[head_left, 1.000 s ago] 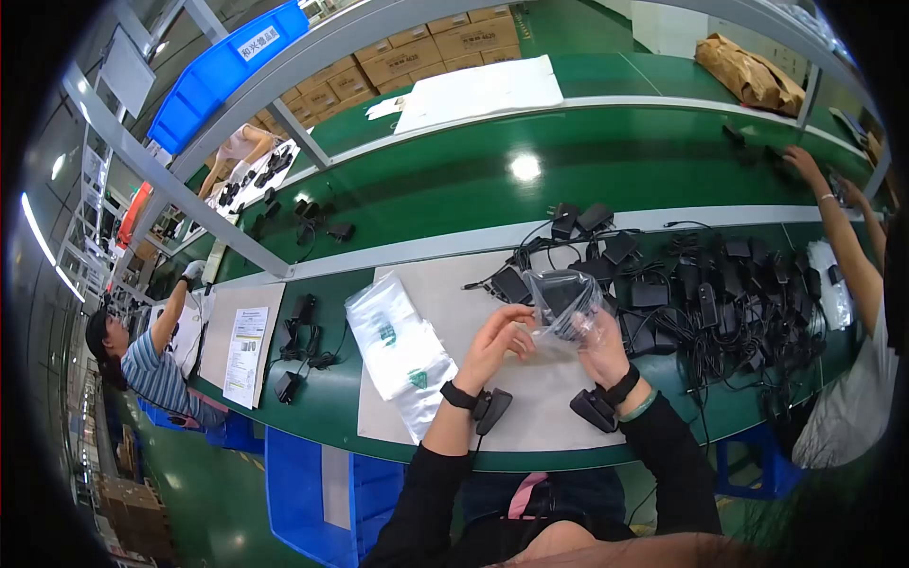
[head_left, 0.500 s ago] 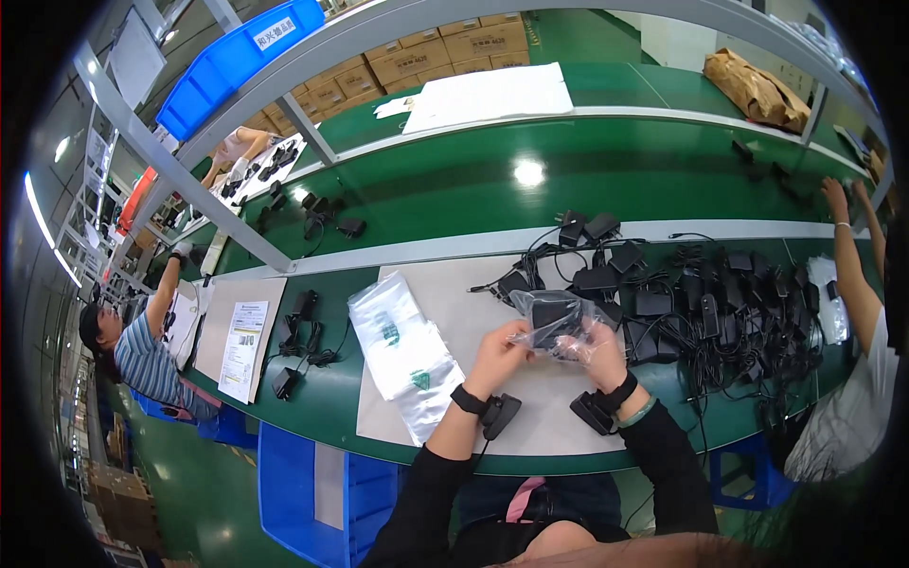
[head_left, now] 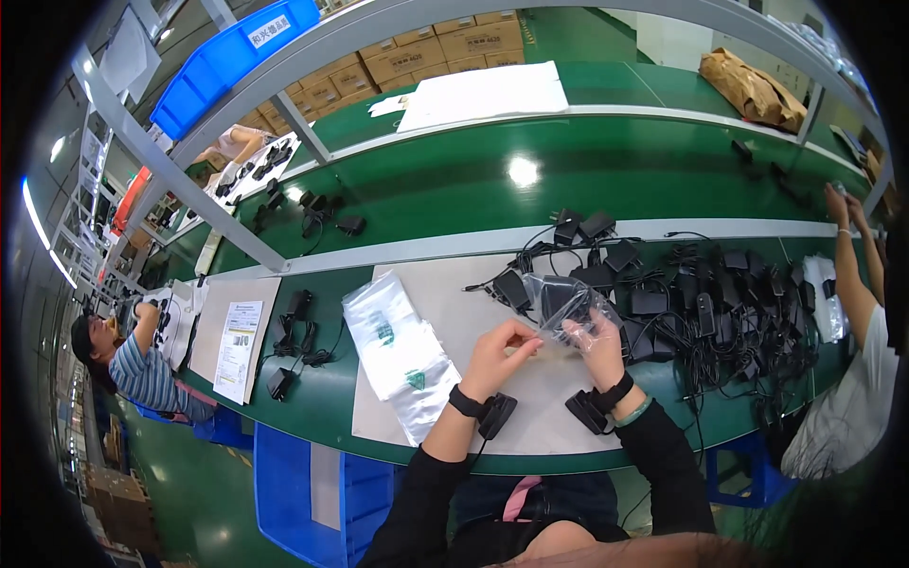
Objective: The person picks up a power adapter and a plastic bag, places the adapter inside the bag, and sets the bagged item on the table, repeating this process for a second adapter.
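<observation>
A clear plastic bag (head_left: 575, 301) with a black power adapter (head_left: 559, 295) inside hangs over the grey board (head_left: 530, 417). My right hand (head_left: 598, 350) grips the bag by its near right side, fingers closed on the film. Beside the bag's near left edge is my left hand (head_left: 494, 360), thumb and forefinger slightly apart with nothing visible between them. A stack of clear flat bags with green prints (head_left: 398, 346) lies left of my left hand. Each wrist wears a black strap with a small black device.
Black adapters with tangled cables (head_left: 729, 303) crowd the right of the green bench; several more lie behind the bag. Left are a few adapters (head_left: 298, 331) and a printed sheet (head_left: 239, 350). A metal rail (head_left: 407, 254) runs behind. Co-workers sit at both sides.
My left hand has come off the bag and drawn slightly left. My right hand keeps hold of the bag, which now tilts more. The co-worker at left has pulled an arm back.
</observation>
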Demonstrator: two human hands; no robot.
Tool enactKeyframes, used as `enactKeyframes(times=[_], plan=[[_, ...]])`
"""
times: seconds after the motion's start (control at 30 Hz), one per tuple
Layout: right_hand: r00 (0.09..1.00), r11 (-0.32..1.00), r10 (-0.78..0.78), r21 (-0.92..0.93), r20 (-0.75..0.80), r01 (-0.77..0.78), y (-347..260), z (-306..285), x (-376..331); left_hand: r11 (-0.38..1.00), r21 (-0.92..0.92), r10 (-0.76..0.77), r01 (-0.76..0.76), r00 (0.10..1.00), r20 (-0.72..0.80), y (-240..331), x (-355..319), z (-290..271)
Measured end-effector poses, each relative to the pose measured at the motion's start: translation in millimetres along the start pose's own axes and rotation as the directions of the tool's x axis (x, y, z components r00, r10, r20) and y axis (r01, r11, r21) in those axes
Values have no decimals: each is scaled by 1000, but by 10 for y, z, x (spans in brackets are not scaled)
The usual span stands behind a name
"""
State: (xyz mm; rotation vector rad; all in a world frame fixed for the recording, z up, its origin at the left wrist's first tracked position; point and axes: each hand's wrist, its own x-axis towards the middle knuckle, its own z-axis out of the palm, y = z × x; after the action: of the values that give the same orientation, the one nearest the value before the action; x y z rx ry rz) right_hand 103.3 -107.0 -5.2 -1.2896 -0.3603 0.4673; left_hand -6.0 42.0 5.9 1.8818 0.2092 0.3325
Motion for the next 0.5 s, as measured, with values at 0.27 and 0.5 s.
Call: enactKeyframes(times=[0.27,0.5], plan=[[950,887,-198,-369,241,279,-30,-79,20,959,-272,78,-81,997,-21,-273,108,-168],[809,758,-389,-346,442,553,-163,85,-61,731,-682,80,29,989,128,-39,115,143]])
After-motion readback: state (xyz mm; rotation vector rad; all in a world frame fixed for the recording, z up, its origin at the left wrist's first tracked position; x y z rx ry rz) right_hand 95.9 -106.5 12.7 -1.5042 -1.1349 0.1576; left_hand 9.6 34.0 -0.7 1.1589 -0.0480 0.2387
